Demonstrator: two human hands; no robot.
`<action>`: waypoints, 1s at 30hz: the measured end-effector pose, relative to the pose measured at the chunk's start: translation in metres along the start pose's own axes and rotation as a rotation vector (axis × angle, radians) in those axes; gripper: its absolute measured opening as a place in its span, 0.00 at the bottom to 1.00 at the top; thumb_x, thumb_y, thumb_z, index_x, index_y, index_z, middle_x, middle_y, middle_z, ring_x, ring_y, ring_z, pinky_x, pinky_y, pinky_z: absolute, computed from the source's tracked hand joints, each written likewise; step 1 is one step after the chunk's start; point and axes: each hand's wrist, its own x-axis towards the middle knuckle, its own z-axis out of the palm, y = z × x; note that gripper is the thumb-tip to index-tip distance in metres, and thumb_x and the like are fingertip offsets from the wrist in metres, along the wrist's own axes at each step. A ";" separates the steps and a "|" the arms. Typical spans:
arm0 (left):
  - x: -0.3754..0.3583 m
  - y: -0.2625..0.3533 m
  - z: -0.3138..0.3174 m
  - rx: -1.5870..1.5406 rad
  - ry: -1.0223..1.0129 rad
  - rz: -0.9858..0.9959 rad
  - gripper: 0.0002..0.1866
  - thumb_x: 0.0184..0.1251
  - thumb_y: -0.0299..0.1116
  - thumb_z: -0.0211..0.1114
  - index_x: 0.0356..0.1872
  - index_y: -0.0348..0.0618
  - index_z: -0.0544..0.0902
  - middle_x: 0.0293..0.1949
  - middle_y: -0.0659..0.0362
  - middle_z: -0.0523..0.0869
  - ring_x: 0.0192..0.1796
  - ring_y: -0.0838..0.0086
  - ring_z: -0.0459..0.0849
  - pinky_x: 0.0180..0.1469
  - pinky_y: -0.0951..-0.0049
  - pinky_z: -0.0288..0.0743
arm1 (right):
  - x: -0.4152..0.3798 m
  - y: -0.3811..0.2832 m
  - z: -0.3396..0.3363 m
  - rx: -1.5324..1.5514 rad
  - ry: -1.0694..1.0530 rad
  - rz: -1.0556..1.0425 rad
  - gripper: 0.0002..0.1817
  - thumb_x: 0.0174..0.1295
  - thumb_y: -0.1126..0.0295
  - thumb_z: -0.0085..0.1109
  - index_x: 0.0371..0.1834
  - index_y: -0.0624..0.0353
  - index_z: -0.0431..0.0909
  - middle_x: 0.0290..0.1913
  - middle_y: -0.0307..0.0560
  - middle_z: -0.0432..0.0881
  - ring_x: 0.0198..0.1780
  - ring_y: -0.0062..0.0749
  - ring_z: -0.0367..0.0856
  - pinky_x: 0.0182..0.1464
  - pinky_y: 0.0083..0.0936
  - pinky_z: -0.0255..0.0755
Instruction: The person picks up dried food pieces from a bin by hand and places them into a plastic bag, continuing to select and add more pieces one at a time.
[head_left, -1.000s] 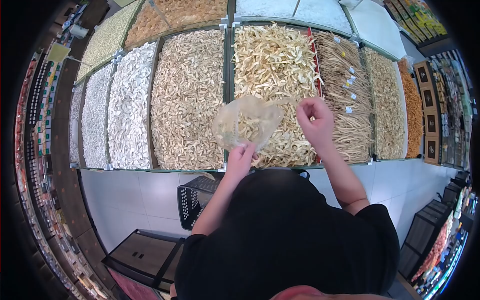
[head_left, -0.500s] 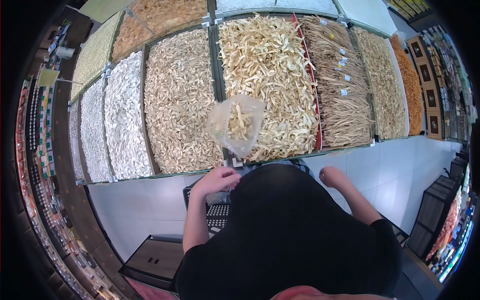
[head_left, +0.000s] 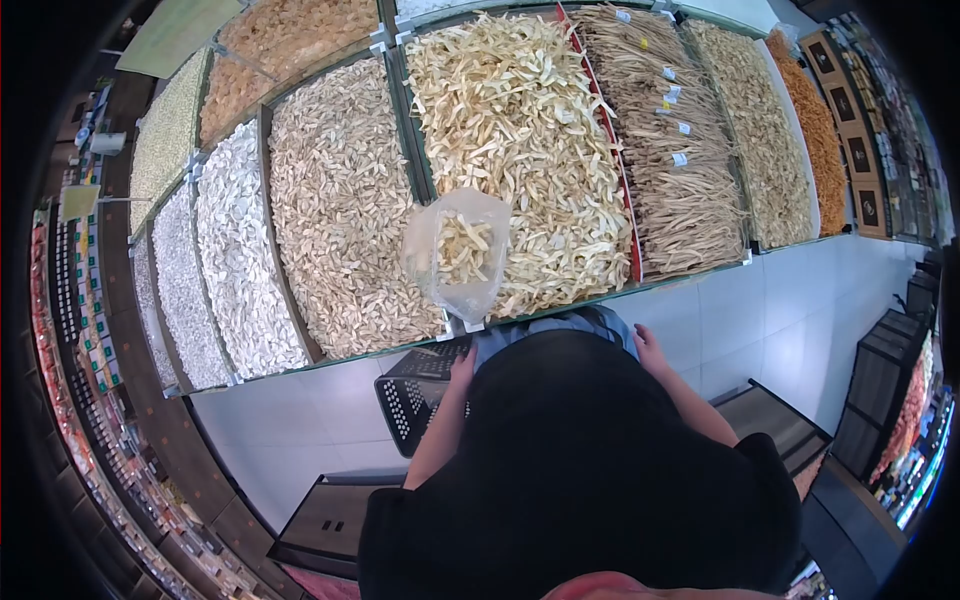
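A clear plastic bag [head_left: 468, 250] holding some pale dried slices lies over the divider between the bin of long yellowish slices [head_left: 540, 150] and the bin of small beige slices [head_left: 345, 200]. Below the counter edge, my left hand [head_left: 463, 366] hangs at the left side of my body, its fingers mostly hidden. On the other side, my right hand [head_left: 648, 345] is by my hip, next to blue cloth [head_left: 600, 322]. Its fingers are partly seen, and whether they grip the cloth is unclear. Neither hand touches the bag.
Bundled brown roots [head_left: 680, 150] with small tags lie right of a red divider. White slices [head_left: 240, 240] fill a bin farther left. A black perforated basket [head_left: 405, 405] stands below the counter. Dark cabinets [head_left: 325, 520] are behind on both sides.
My left hand has lowered from near the counter edge to my side. My right hand has moved slightly inward beside my hip. The view has turned slightly, and the bag still lies on the bins.
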 end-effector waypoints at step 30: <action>-0.044 0.037 0.026 0.283 0.051 0.814 0.21 0.75 0.33 0.61 0.64 0.34 0.76 0.57 0.36 0.82 0.62 0.39 0.80 0.65 0.54 0.75 | 0.007 0.015 -0.025 -0.225 -0.191 0.226 0.25 0.75 0.53 0.56 0.51 0.67 0.87 0.46 0.64 0.91 0.52 0.53 0.90 0.55 0.43 0.79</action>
